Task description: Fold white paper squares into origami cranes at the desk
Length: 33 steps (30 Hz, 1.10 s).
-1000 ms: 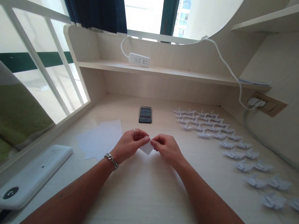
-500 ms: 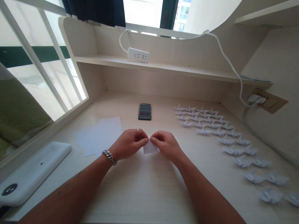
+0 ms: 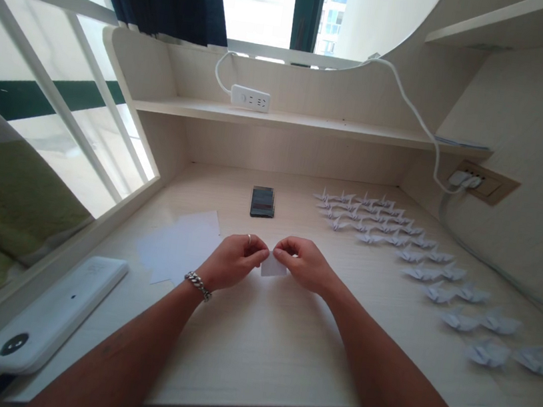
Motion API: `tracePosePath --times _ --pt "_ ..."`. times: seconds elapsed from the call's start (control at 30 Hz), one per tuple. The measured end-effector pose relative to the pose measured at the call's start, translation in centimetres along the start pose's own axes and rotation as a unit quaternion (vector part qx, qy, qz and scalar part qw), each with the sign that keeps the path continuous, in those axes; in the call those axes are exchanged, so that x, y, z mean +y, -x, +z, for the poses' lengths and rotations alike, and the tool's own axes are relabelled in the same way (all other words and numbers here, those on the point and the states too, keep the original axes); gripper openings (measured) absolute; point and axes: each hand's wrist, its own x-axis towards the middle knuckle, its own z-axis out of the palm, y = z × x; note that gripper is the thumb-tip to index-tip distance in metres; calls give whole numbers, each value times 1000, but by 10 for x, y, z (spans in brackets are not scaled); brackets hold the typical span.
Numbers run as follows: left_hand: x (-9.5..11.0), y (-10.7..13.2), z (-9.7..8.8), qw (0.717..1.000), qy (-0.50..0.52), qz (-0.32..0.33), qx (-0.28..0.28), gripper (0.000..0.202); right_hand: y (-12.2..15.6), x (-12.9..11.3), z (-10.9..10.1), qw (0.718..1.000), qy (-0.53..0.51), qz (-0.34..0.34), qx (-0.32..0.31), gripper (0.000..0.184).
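Both hands meet over the middle of the pale wooden desk (image 3: pixel 250 355). My left hand (image 3: pixel 235 262), with a ring and a chain bracelet, pinches the left top edge of a small folded white paper (image 3: pixel 273 266). My right hand (image 3: pixel 304 263) pinches the same paper from the right. The paper hangs between the fingertips just above the desk. A loose stack of white paper sheets (image 3: pixel 177 244) lies just left of my left hand.
Several folded paper cranes (image 3: pixel 415 257) stand in two rows along the right side. A dark phone (image 3: pixel 263 202) lies behind the hands. A white device (image 3: pixel 51 314) rests at the left edge. A power strip (image 3: pixel 250 99) sits on the shelf; a cable runs to a wall socket (image 3: pixel 479 182).
The folded paper has turned slightly between the fingertips, now hanging more under my right hand. The view shifted a little; both hands stay pinched together in the same spot.
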Motion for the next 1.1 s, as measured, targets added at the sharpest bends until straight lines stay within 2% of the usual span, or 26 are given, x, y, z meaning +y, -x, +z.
tracePosePath --times 0.1,0.2,0.3,0.43,0.53,0.63,0.73,0.87,1.1 --pt "2 1 -2 1000 -25 11 -9 21 1 -2 -3 999 43 -16 -26 15" --pt "1 1 -5 1000 -28 10 -3 22 -1 2 -7 999 31 -4 -29 14" --pt "0 -1 -7 1000 -4 -1 13 22 -4 7 -9 999 -34 23 -24 14" --pt "-3 -3 -7 995 80 -23 51 22 -6 11 -4 987 -145 59 -20 18" --pt "-5 -3 -8 994 98 -31 37 21 -6 11 -2 980 -187 68 -2 21" --pt "-5 -2 -6 994 105 -36 -2 21 -4 8 -1 991 -126 37 12 19" --pt "-3 -1 -3 993 120 -18 10 24 -1 3 -1 1000 -27 -2 3 15" --pt "-1 -1 0 997 78 -3 27 23 1 -2 1 1000 -16 -7 2 16" --pt "-1 -2 4 995 91 -10 30 25 1 -3 4 1000 10 -17 19 15"
